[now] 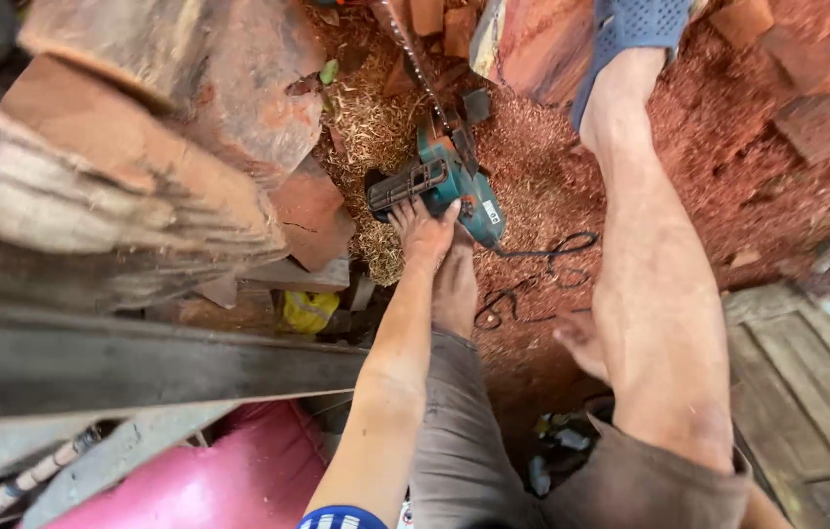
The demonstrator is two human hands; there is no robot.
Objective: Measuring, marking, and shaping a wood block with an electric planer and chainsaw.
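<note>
Chainsaw (449, 181), teal-bodied with a dark handle, lies on its side on a bed of pale shavings (376, 137) and red sawdust (728, 167), its bar and chain (415, 59) running up toward 12 o'clock between the stacked timber. It sits near the middle of the view, just at the foot of a pile of red-faced wood offcuts (141, 127) at 9 o'clock, low enough that the person has to stretch an arm straight down to reach it.

The left hand (422, 227) reaches down along the leg, fingers spread and resting against the rear of the saw's body just below the handle; it is touching rather than clasped, the fingers not yet wrapped round anything. The right hand (579, 341) hangs lower right, at about 4 o'clock from the saw, loosely open as far as the blur allows, and holds nothing.

A dark cord (532, 269) curls over the sawdust at 4 o'clock of the saw, slack and trailing from its rear. One leg stretches up to 1 o'clock, the foot in a blue perforated sandal (630, 29) braced on a block of wood, which steadies the bend. A grey plank (141, 358) crosses at 8 o'clock, with something pink (229, 480) below it.
</note>
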